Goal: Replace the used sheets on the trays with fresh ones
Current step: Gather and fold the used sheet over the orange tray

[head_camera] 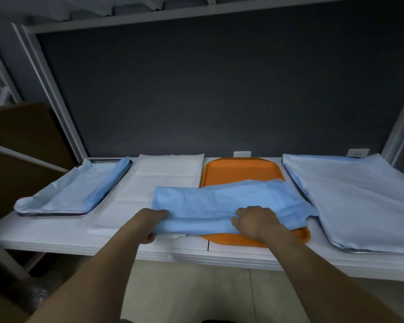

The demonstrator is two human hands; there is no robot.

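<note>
Here on my feed, the left hand (149, 226) grips the near left end of the blue sheet (219, 199), fingers curled round its edge. The right hand (254, 221) sits knuckles-up on the sheet's middle, fingers bent down and pinching a fold. The sheet is crumpled and lies across the near half of the orange tray (240, 173); its left end reaches over the white sheets (168, 173) spread just beside that tray. The tray's far half shows uncovered. On the white table (44, 238) I also see a left tray (54, 215) and a right tray (294, 179), each under a pale blue cover
</note>
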